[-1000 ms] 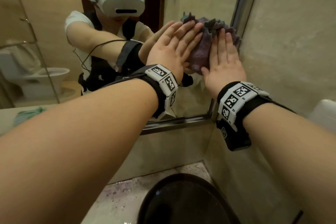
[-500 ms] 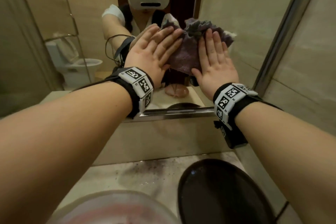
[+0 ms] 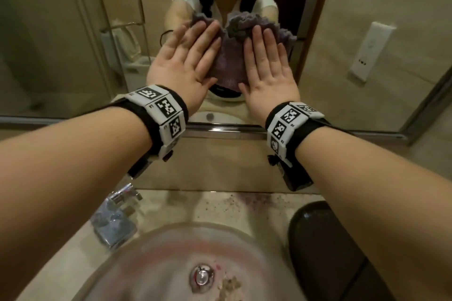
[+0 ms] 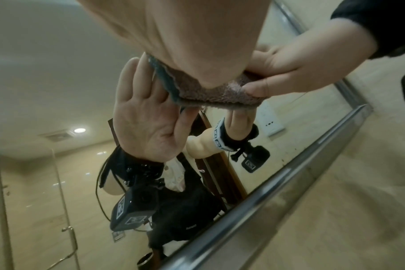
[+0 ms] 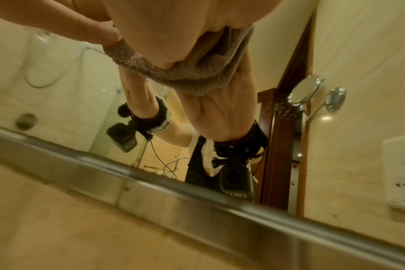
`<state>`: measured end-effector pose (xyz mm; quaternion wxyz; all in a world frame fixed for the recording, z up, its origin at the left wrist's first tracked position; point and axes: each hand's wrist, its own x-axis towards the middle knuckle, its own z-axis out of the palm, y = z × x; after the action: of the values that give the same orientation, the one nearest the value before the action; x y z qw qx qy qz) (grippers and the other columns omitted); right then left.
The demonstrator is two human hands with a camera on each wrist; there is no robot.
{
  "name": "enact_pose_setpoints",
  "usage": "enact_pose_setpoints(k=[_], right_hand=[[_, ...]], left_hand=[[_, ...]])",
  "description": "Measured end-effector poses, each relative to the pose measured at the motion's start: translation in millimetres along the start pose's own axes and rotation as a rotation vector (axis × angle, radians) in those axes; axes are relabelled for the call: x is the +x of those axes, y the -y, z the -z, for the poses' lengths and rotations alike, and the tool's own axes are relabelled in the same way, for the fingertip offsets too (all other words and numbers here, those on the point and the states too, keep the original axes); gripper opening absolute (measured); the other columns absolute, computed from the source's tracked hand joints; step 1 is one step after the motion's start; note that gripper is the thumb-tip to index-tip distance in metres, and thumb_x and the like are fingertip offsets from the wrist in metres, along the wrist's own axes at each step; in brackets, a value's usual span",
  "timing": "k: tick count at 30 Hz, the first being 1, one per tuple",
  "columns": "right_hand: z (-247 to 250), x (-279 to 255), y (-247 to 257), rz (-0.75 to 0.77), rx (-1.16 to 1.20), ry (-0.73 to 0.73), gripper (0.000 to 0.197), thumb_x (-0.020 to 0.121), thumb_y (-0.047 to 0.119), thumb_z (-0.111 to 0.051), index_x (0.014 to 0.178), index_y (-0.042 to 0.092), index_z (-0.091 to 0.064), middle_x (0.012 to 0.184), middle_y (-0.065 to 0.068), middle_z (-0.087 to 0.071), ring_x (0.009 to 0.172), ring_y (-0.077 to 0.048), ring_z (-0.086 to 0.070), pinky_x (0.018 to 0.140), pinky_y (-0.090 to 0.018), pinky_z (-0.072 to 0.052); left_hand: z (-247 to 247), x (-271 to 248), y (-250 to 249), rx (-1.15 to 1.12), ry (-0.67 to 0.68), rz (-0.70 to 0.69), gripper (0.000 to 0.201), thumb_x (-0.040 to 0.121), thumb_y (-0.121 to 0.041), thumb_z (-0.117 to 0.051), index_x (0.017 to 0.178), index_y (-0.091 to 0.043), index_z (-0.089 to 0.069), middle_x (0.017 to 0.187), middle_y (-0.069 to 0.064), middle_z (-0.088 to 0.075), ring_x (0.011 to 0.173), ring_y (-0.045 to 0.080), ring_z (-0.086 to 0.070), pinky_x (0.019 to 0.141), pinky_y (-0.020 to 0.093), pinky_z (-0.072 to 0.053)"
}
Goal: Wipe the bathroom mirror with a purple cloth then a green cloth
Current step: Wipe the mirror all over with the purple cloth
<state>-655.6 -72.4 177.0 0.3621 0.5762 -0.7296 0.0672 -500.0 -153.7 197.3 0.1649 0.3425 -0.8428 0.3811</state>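
A crumpled purple cloth (image 3: 231, 61) lies flat against the bathroom mirror (image 3: 61, 44), low and near its middle. My left hand (image 3: 188, 56) presses the cloth's left part with straight fingers. My right hand (image 3: 266, 61) presses its right part the same way, palm flat. In the left wrist view the purple cloth (image 4: 210, 91) is squeezed between my palm and the glass, and the right hand (image 4: 285, 69) sits beside it. The right wrist view shows the purple cloth (image 5: 187, 76) under my palm. No green cloth is in view.
The mirror's metal lower frame (image 3: 220, 128) runs just below my wrists. Beneath it lies a stone counter with a chrome tap (image 3: 117, 215), a glass basin (image 3: 171, 264) and a black round object (image 3: 330, 252). A beige wall (image 3: 435, 142) closes the right side.
Both hands have slid the purple cloth leftward across the mirror, away from its right frame. My view has tilted down, bringing the basin and tap into sight.
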Motion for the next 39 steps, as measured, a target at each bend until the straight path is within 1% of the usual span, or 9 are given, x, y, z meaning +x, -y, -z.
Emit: enact_pose_setpoints(k=[4,9,14,18,22,25,27,32,39], right_hand=[[-14,-1,17,0.016,-0.010,-0.051,0.072,0.094,0.034,-0.040,0.148,0.003,-0.004,0.155,-0.017,-0.004,0.143,-0.032,-0.003,0.113,-0.038,0.009],[-20,-5,6,0.050,-0.022,-0.068,0.073,0.093,0.039,-0.040,0.148,0.005,-0.004,0.156,-0.014,-0.006,0.143,-0.028,-0.004,0.113,-0.034,0.010],[-30,-15,-25,0.089,-0.078,-0.169,0.070,0.086,0.039,-0.050,0.143,0.003,-0.030,0.148,-0.016,-0.033,0.137,-0.029,-0.029,0.114,-0.033,-0.001],[-32,-34,-58,0.040,-0.070,-0.194,0.071,0.087,0.034,-0.051,0.144,0.004,-0.023,0.150,-0.016,-0.029,0.137,-0.029,-0.024,0.113,-0.037,-0.008],[-23,-51,-92,-0.088,-0.039,-0.081,0.069,0.093,0.031,-0.043,0.147,0.004,-0.011,0.155,-0.016,-0.012,0.142,-0.029,-0.009,0.114,-0.035,0.003],[-17,-67,-121,-0.170,-0.087,0.022,0.069,0.097,0.033,-0.033,0.147,0.007,0.007,0.156,-0.011,0.009,0.143,-0.025,0.009,0.111,-0.029,0.018],[-16,-76,-142,-0.208,-0.104,0.065,0.071,0.097,0.034,-0.033,0.145,0.009,0.014,0.155,-0.011,0.016,0.142,-0.024,0.015,0.110,-0.029,0.019],[-12,-96,-184,-0.339,-0.077,0.171,0.073,0.098,0.031,-0.034,0.144,0.008,0.017,0.154,-0.012,0.020,0.142,-0.026,0.018,0.111,-0.031,0.016],[-19,-115,-229,-0.469,-0.027,0.138,0.072,0.091,0.004,-0.035,0.146,0.006,0.011,0.154,-0.013,0.016,0.142,-0.027,0.015,0.118,-0.035,-0.004]], left_hand=[[-14,-9,-4,-0.043,0.024,0.031,0.063,0.099,-0.042,-0.006,0.145,-0.009,0.018,0.152,0.008,0.027,0.141,0.021,0.022,0.108,0.036,0.024],[-25,-5,-25,-0.150,-0.031,0.087,0.063,0.101,-0.028,-0.018,0.144,-0.005,0.021,0.152,0.010,0.025,0.141,0.022,0.022,0.106,0.035,0.025],[-27,0,-45,-0.280,-0.175,0.072,0.066,0.101,-0.029,-0.029,0.146,-0.006,0.014,0.156,0.010,0.010,0.142,0.022,0.011,0.108,0.031,0.026],[-17,15,-77,-0.325,-0.182,0.028,0.071,0.101,-0.030,-0.026,0.137,-0.007,0.030,0.156,0.010,0.013,0.140,0.022,0.017,0.107,0.031,0.027],[4,38,-118,-0.381,-0.215,-0.019,0.069,0.099,-0.027,-0.028,0.143,-0.006,0.022,0.155,0.010,0.014,0.142,0.024,0.015,0.109,0.033,0.022],[27,55,-144,-0.425,-0.206,-0.082,0.064,0.094,-0.037,-0.004,0.145,-0.006,0.019,0.155,0.011,0.017,0.142,0.025,0.015,0.112,0.036,0.018],[43,65,-160,-0.426,-0.163,-0.135,0.071,0.083,-0.040,0.013,0.146,-0.007,0.018,0.154,0.012,0.020,0.142,0.025,0.017,0.112,0.037,0.017],[68,93,-202,-0.374,-0.156,-0.247,0.069,0.101,-0.037,-0.023,0.144,-0.006,0.022,0.153,0.010,0.023,0.141,0.024,0.020,0.105,0.034,0.023],[94,116,-245,-0.252,-0.199,-0.394,0.063,0.089,-0.024,-0.004,0.143,0.000,0.019,0.153,0.013,0.021,0.142,0.025,0.018,0.109,0.038,0.018]])
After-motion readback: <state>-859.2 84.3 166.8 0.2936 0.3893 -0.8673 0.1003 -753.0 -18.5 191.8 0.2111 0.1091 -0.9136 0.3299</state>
